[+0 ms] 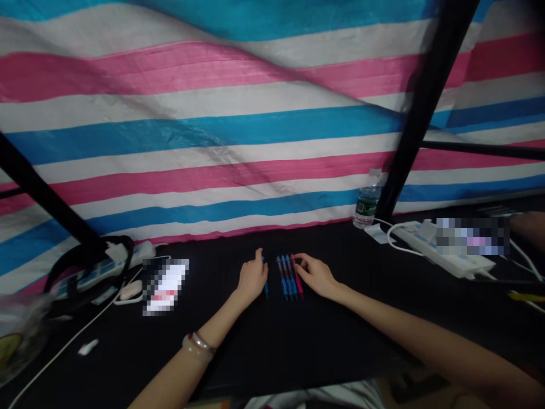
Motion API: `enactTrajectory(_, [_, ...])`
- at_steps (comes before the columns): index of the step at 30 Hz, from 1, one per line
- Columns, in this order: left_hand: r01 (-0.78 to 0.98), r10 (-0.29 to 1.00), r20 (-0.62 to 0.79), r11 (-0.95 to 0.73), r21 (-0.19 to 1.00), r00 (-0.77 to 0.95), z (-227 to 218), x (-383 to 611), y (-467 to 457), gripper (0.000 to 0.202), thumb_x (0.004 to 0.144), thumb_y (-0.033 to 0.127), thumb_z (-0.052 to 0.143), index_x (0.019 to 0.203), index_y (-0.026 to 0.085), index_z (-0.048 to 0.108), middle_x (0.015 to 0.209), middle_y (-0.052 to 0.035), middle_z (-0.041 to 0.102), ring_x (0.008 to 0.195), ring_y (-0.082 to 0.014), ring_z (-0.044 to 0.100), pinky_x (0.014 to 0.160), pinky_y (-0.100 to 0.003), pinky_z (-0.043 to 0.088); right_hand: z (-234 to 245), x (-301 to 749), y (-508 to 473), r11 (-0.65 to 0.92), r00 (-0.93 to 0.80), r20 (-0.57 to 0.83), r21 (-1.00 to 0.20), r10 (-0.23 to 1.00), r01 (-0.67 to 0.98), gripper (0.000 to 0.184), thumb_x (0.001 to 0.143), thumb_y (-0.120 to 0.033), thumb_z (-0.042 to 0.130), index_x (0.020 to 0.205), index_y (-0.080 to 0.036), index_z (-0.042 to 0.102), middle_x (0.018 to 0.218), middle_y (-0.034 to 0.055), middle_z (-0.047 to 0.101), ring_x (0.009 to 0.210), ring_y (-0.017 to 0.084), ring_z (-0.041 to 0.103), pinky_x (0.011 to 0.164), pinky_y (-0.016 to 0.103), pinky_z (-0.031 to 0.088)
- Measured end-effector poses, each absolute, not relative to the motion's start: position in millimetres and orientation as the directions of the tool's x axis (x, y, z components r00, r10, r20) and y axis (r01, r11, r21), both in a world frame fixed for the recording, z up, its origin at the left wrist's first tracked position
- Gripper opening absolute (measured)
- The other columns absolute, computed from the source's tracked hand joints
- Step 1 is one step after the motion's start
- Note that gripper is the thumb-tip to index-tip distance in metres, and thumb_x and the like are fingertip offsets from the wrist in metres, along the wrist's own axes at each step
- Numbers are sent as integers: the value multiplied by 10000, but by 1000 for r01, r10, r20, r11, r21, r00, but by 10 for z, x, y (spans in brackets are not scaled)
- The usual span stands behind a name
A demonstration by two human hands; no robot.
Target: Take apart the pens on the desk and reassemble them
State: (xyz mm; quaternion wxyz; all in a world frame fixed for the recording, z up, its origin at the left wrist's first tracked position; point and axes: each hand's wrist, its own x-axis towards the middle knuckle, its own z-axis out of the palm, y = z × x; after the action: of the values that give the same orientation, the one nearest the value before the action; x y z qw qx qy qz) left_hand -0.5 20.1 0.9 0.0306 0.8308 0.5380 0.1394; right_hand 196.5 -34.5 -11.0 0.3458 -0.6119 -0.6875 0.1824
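Note:
A row of blue pens [286, 281] lies side by side on the black tabletop, pointing away from me. At the row's right end is a pink pen [299, 287], with the thumb and fingers of my right hand [318, 276] closed at its upper part. To the left of the row, a little apart from it, a separate blue pen [266, 289] lies along the inner side of my left hand [252, 277]. The thumb and curled fingers of that hand grip it, while one finger points forward. Part of this pen is hidden by the hand.
A phone [166, 287], an earbud case [131, 289] and a loose earbud [88, 347] lie on the left, near a power strip [96, 272]. On the right are a water bottle [367, 201], another power strip [443, 250] and another person's hand [528, 222]. Striped sheeting [213, 136] hangs behind.

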Motion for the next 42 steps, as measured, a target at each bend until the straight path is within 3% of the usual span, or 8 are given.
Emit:
enactTrajectory(5, [708,893,341,-442,551,293,27,19,174,457,895,302,324,1308,139,216,722,-23,605,660,-163,605,635,-259,423,-120,1972,-343,194,-13,260,-688,966,699,291,833,-300,423,1080,-221,555,672,-23,575,586,117,520,540,222,328])
enactTrajectory(9, [574,831,520,-527,626,196,88,43,103,517,882,345,388,1332,178,193,777,-5,610,591,-109,562,599,-220,435,-123,1980,-350,218,-10,285,-708,958,672,287,840,-307,414,1071,-217,557,684,-18,568,589,118,515,533,222,334])
enactTrajectory(12, [575,743,643,-614,541,189,95,59,60,501,853,342,466,1304,202,298,819,-9,635,576,-96,558,586,-217,448,-138,1988,-344,245,-2,321,-718,947,651,278,840,-310,418,1059,-214,560,692,-14,566,595,121,513,545,229,353])
enactTrajectory(16, [548,502,802,-791,274,324,67,67,47,282,837,238,510,1116,205,531,933,-50,672,770,-145,629,702,-272,475,-188,2000,-315,276,22,368,-735,929,619,279,840,-303,421,1064,-202,553,734,4,570,636,135,527,590,251,405])
enactTrajectory(22, [377,299,809,-920,105,506,70,48,38,241,831,105,464,1033,189,564,1135,-103,612,960,-180,612,749,-320,493,-285,2030,-259,357,92,511,-707,854,611,421,850,-247,386,1270,-230,410,994,67,563,821,173,546,765,347,460])
enactTrajectory(27, [292,238,770,-954,70,592,75,41,26,264,829,91,468,1062,184,547,1158,-113,596,984,-168,602,788,-320,499,-278,2040,-255,400,143,605,-668,784,628,510,872,-231,357,1371,-258,259,1239,89,469,1117,215,441,928,425,390])
enactTrajectory(32, [232,183,747,-972,39,639,56,37,18,262,826,98,486,1064,176,564,1159,-111,584,1047,-173,564,830,-307,497,-251,2042,-267,452,110,656,-623,747,639,532,863,-178,351,1376,-281,254,1344,51,386,1219,198,352,1013,427,309])
enactTrajectory(42, [479,296,792,-878,5,534,92,119,-13,266,829,169,525,1090,206,562,922,-42,673,883,-161,600,785,-320,432,-279,2049,-240,466,106,639,-655,762,596,366,841,-172,396,1168,-264,533,1207,66,494,1128,209,438,960,423,366])
